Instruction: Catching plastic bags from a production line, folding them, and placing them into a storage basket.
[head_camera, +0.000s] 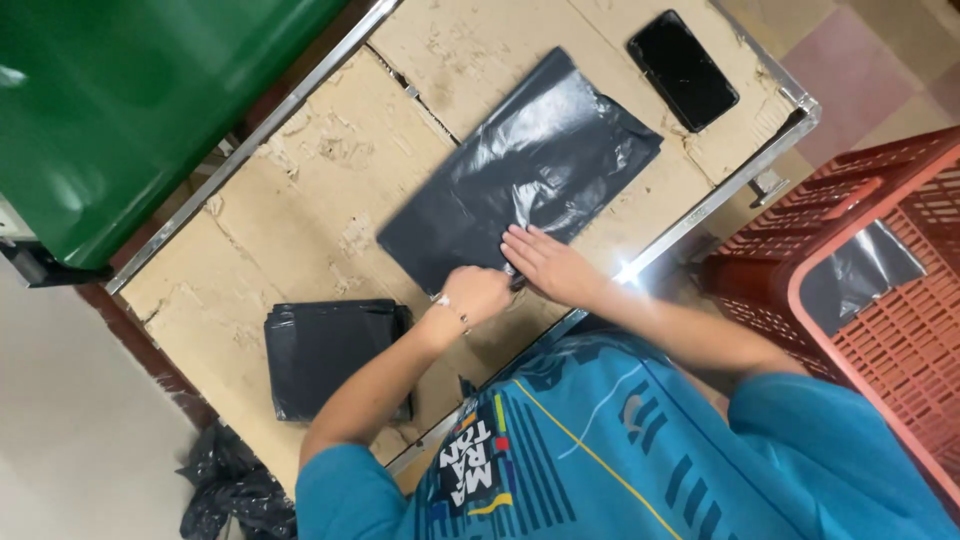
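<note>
A black plastic bag (525, 170) lies flat on a worn, cardboard-coloured table top (300, 210). My left hand (475, 295) is curled closed at the bag's near edge and seems to pinch it. A thin bracelet sits on that wrist. My right hand (550, 265) rests flat on the same near edge of the bag, right beside the left hand, with its fingers stretched out. A stack of folded black bags (335, 355) lies on the table to the left of my left forearm.
A black phone (683, 70) lies at the table's far corner. A red plastic crate (880, 290) holding a black bag stands to the right. A large green object (120, 110) is at the far left. A crumpled black bag (235, 490) lies on the floor.
</note>
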